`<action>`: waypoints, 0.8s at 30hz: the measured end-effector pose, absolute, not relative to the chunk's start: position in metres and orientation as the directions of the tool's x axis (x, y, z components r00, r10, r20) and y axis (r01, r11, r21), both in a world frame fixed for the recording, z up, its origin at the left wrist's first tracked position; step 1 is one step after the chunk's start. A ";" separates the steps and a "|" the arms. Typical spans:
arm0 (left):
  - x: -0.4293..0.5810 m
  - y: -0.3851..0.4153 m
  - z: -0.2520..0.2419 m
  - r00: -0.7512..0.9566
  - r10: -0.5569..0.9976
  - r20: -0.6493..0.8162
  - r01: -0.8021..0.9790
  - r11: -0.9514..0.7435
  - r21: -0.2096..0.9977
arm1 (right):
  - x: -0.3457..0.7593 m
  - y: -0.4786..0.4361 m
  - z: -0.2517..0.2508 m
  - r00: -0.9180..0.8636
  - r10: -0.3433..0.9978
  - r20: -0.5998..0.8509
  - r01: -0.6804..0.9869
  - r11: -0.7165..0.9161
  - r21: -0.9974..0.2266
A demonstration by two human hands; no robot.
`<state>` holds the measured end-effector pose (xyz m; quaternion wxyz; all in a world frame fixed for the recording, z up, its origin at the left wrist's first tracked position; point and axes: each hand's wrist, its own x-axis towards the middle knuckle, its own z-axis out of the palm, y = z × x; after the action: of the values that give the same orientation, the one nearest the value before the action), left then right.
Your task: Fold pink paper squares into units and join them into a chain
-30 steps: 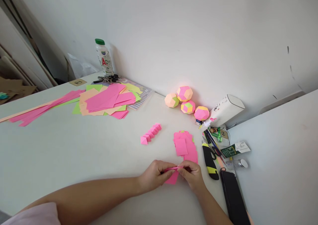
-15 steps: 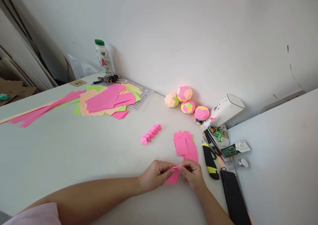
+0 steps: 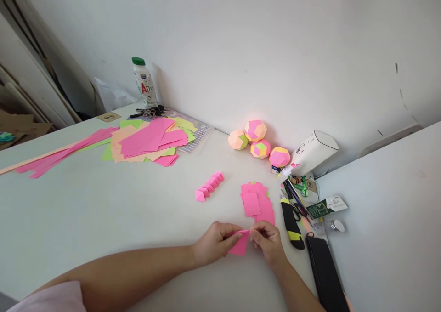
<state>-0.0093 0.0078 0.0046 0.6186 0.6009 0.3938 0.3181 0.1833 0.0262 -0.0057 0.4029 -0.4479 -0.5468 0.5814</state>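
A small pink sheet of paper (image 3: 240, 245) is held between my two hands, its top edge bent over in a fold. My left hand (image 3: 217, 243) pinches the fold at its left end, thumb in front. At the right end, the thumb and fingers of my right hand (image 3: 267, 241) are closed on the same edge. Just beyond my hands lies a pile of pink paper pieces (image 3: 264, 207), with a little green showing among them. A row of folded pink paper units (image 3: 209, 186) rests further left on the table.
Several multicoloured paper balls (image 3: 256, 130) sit by the wall. On the right are a black-and-yellow utility knife (image 3: 292, 222), a black phone (image 3: 325, 270), a small jar (image 3: 336, 226) and a white box (image 3: 315, 151). Coloured sheets (image 3: 148, 139), keys (image 3: 149, 112) and a bottle (image 3: 144, 84) stand back left.
My right hand has shifted slightly to the right along the paper's folded edge. My left hand keeps its place, and the camera view has moved very slightly.
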 end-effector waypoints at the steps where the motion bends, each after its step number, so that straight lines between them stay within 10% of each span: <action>1: -0.009 0.008 0.005 0.486 0.867 -0.106 0.077 0.078 0.994 | 0.183 0.026 -0.006 -0.277 0.957 -0.082 0.021 -0.080 -0.997; 24: -0.007 0.007 -0.001 0.407 0.898 -0.165 -0.009 0.185 0.983 | 0.179 0.022 -0.001 -0.287 0.955 -0.077 0.053 -0.065 -0.996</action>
<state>-0.0067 0.0068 -0.0011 0.6472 0.5336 0.4166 0.3505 0.1790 0.0223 -0.0009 0.3926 -0.4500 -0.5600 0.5743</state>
